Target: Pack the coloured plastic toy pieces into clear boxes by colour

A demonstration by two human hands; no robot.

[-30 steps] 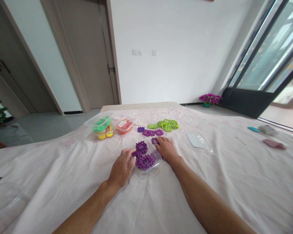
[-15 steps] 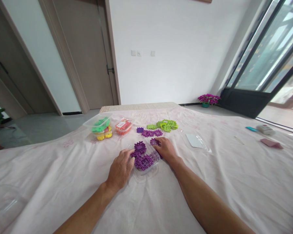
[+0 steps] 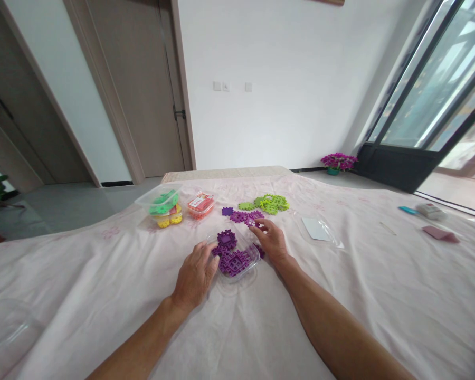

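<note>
My left hand is at the left side of a clear plastic container, its fingers curled over the rim. In the container lie several purple interlocking plastic pieces with notched edges. My right hand pinches a purple building piece between thumb and fingers, beyond the container's far right corner. Just behind that piece, a row of purple pieces rests on the cloth. Another purple piece lies against the container's right side, partly hidden by my right hand.
Lime-green pieces lie at the back. To the left are a box of red pieces and stacked boxes with green pieces and yellow pieces. A clear lid lies right; another clear container stands at the near left.
My right hand has lifted and moved away from me with a purple piece, from beside the container toward the purple row. My left hand has stayed at the container.
</note>
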